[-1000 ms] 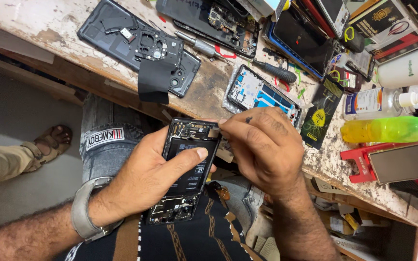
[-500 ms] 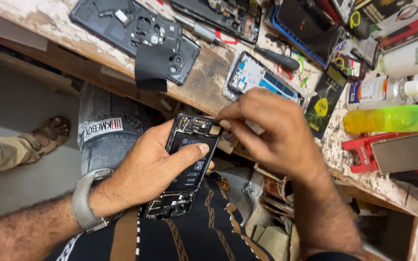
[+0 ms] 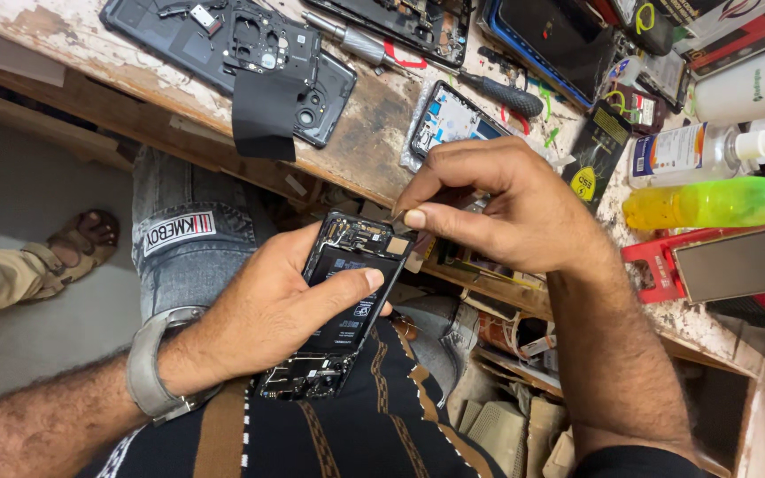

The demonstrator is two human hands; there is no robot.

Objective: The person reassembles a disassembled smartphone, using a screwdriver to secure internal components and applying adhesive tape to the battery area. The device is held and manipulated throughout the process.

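Overhead, looking down at two bare hands working above a person's lap. Near the centre, the left hand [image 3: 263, 314] is clenched around an opened phone [image 3: 347, 296] with its back cover off, thumb lying across the dark battery, circuit boards showing at the top and bottom ends. A grey wristwatch [image 3: 154, 367] sits on that wrist, at about 8 o'clock from the phone. At 2 o'clock from the phone, the right hand [image 3: 511, 212] pinches a thin metal tool [image 3: 396, 215] between thumb and fingers; the tip is at the phone's upper right corner, though whether it touches the board cannot be told.

Across the top runs a worn wooden workbench [image 3: 365, 133]. On it, at 11 o'clock from the phone, lies a dark phone back frame [image 3: 223, 49] with a black flap draped over its edge. At 12 o'clock rests another opened handset [image 3: 449, 119], and just beyond it a screwdriver [image 3: 356, 40]. Far out at 2 o'clock lies a bottle of yellow-green liquid [image 3: 710, 204], with a white pump bottle [image 3: 710, 150] just above it
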